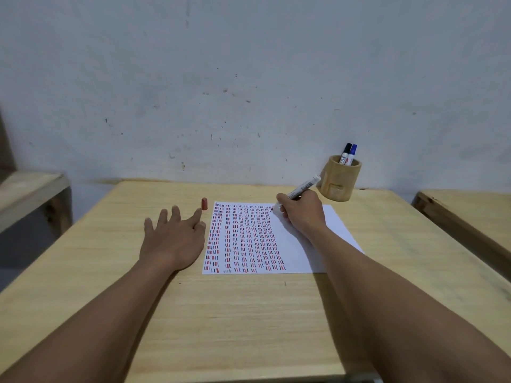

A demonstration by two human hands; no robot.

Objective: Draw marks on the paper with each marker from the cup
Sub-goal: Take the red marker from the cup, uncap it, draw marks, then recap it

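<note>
Marking paper (304,244) near its far edge

A pale wooden counter (249,313) stands against a scuffed, speckled grey wall (249,78), with a wooden shelf (30,189) off its left edge and a wooden bench (470,214) off its right.

Lower barrels of two markers (349,154) inside the cup (340,179); paper (304,244) partly under right forearm.
</note>
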